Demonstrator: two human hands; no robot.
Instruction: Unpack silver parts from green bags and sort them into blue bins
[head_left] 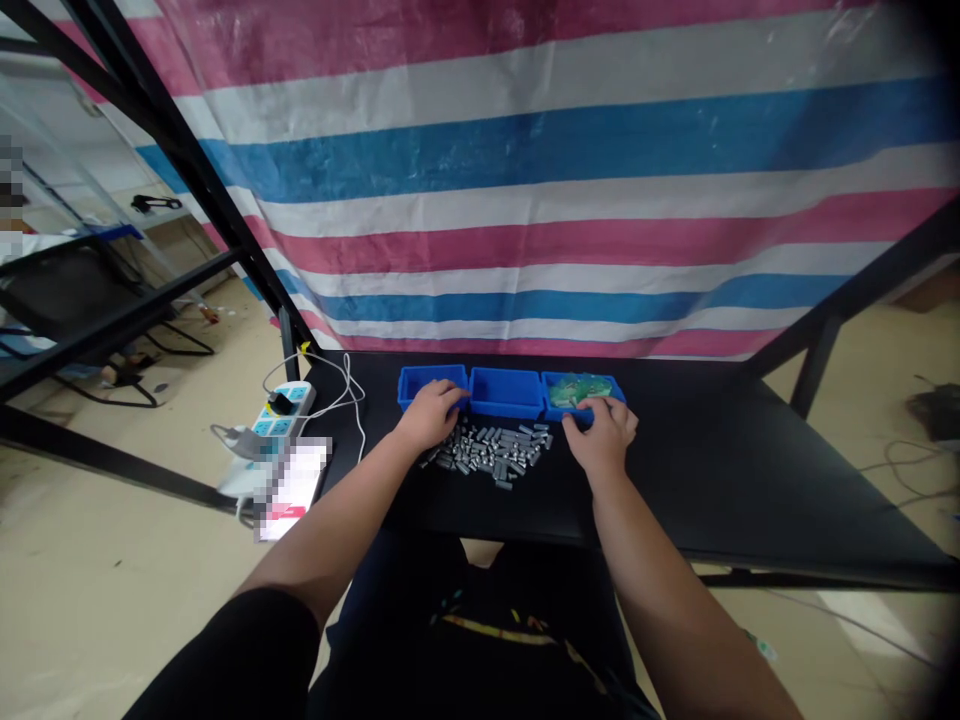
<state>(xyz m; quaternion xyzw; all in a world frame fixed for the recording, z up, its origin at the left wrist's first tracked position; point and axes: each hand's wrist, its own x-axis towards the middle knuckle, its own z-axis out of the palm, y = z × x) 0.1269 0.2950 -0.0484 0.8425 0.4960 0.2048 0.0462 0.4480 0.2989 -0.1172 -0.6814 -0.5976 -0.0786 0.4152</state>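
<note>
Striped sheeting (517, 200) in pink, white and blue hangs behind a black worktop (750, 470), with a dark metal frame (247, 265) at the left and a white power strip (298, 402) beside a looping cable (351, 385). Three blue bins stand in a row near the back: a left bin (433, 374), a middle bin (506, 408) and a right bin (553, 411), the last carrying crinkled green material (577, 388). Small grey metallic pieces (491, 448) lie loose in a spread just in front of them. The left hand (435, 412) rests over the front of the left bin, fingers bent across its rim toward the middle bin; whether it grips the wall or a piece, I cannot tell. The right hand (604, 432) is at the front of the right bin, thumb apart from the curved fingers; whether they pinch anything is likewise unclear. The step in hand looks like handling or steadying the outer bins, with the loose pieces unsorted before them. Bringing the bins into line would call for light, even pressure from both sides; lifting a piece would call for a fingertip pinch.
</note>
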